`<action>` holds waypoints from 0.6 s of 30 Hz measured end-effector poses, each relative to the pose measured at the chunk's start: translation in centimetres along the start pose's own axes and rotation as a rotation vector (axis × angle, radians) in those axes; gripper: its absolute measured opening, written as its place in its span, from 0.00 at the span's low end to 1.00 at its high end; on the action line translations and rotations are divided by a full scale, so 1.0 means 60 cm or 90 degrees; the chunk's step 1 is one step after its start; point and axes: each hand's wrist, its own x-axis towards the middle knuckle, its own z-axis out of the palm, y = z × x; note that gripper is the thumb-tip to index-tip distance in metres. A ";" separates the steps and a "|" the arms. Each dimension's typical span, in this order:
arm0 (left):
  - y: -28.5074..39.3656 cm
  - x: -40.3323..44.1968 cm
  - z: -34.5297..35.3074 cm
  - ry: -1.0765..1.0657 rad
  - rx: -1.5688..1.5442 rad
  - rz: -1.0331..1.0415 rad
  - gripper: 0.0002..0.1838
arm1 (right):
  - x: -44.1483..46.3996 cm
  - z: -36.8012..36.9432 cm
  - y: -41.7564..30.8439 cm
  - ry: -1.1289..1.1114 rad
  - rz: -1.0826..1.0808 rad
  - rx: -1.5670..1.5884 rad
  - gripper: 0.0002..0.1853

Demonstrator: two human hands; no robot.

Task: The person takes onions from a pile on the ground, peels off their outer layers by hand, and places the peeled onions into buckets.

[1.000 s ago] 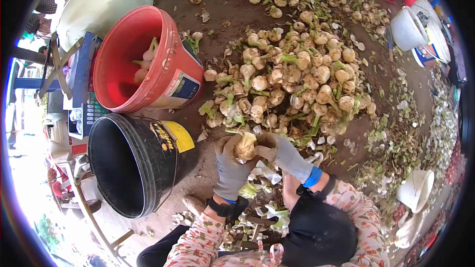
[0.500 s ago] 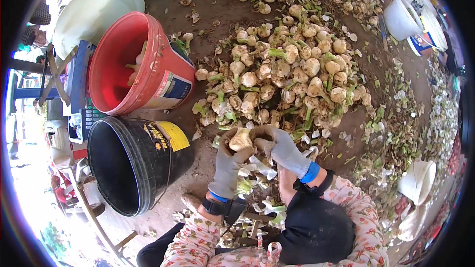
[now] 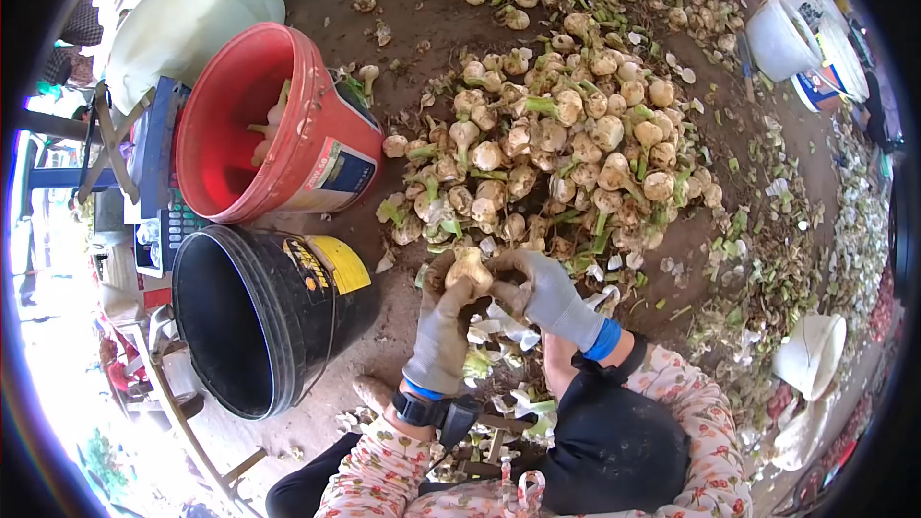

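Observation:
In front of my knees, my left hand (image 3: 441, 312), in a grey work glove, holds a pale garlic bulb (image 3: 468, 271) with its thumb across the near side. Close against the bulb's right side is my right hand (image 3: 544, 290), also gloved. Its fingers are curled in, and what lies between their tips is hidden. Just beyond both hands spreads a heap of garlic bulbs (image 3: 566, 144), many with short green stem stubs and soil on their skins. Peeled white skins (image 3: 513, 331) lie on the ground below my hands.
To my left, a red bucket (image 3: 307, 125) with some garlic inside lies tilted, beside a black bucket (image 3: 288, 317) with its mouth toward the left. White buckets (image 3: 782, 34) stand far right; another white bucket (image 3: 811, 355) lies nearer. Skins and leaf scraps (image 3: 758, 297) litter the right side.
The garlic bulb has turned in my left hand, and my left thumb now lies across its near side. My right hand stays beside it. The view has shifted very slightly.

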 end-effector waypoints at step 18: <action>-0.032 0.000 -0.019 -0.077 0.509 0.372 0.40 | 0.003 -0.023 -0.011 -0.100 0.059 0.085 0.27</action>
